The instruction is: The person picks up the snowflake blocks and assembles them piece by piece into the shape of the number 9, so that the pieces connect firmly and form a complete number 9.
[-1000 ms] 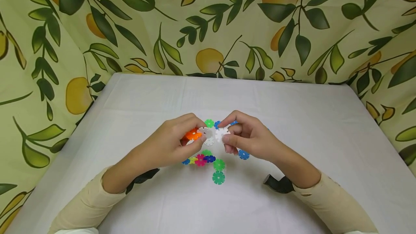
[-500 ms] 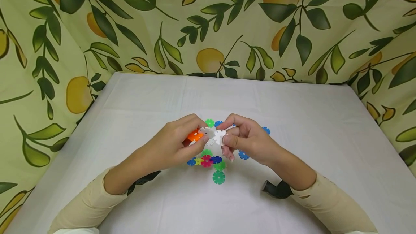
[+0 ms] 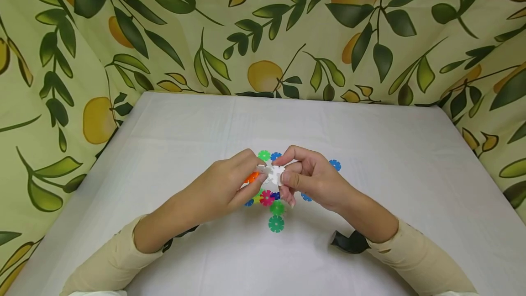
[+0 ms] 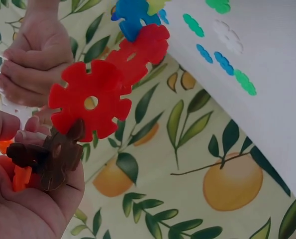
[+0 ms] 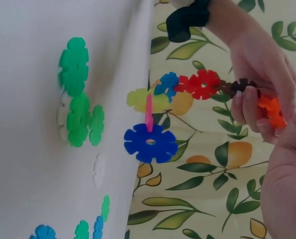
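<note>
My left hand [image 3: 226,182] holds a chain of slotted plastic flower discs, its fingertips pinching a white disc [image 3: 261,168] beside an orange disc [image 3: 252,177]. Thumb and forefinger of my right hand [image 3: 318,179] pinch another white disc [image 3: 277,176]. The two white discs meet between the hands; whether their slots interlock, I cannot tell. In the left wrist view, a dark brown disc [image 4: 55,167] lies against the left palm, followed by a red disc [image 4: 70,102]. Farther along, the right wrist view shows yellow [image 5: 136,101], pink [image 5: 148,114] and dark blue [image 5: 160,149] discs hanging.
Loose discs lie on the white tabletop [image 3: 370,145]: a green disc [image 3: 276,224] in front, a blue disc [image 3: 335,165] to the right, a light green disc [image 3: 264,155] behind the hands. A fruit-patterned curtain [image 3: 263,26] stands behind the table.
My left hand has shifted slightly right, bringing its white disc against the one in my right hand. The hanging chain has swung right with it.
</note>
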`<act>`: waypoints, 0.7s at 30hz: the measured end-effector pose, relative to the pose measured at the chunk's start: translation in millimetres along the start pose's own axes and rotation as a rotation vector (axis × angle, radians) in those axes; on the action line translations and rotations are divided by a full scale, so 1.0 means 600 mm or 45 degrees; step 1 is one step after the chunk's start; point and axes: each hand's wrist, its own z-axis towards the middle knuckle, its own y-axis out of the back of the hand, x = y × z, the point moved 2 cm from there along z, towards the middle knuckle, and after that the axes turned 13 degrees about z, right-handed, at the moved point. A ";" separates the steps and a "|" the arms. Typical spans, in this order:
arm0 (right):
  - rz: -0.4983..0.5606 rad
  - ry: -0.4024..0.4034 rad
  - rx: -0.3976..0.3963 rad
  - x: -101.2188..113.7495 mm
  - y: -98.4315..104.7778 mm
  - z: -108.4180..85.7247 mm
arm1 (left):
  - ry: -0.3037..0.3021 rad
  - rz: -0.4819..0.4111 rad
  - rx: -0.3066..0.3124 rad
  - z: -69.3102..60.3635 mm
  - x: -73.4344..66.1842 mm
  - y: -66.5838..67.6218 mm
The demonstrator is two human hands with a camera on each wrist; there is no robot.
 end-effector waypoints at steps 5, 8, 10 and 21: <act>-0.014 0.051 -0.004 -0.001 -0.007 -0.001 | -0.035 0.092 0.031 -0.002 -0.008 0.000; -0.017 0.051 -0.026 -0.007 -0.009 0.000 | -0.044 0.124 0.057 -0.003 -0.007 0.001; -0.022 0.017 -0.056 -0.011 -0.010 0.001 | -0.029 0.094 0.071 -0.003 -0.004 0.003; -0.701 0.027 -0.170 -0.010 0.030 0.019 | 0.211 -0.153 0.061 -0.002 0.025 0.046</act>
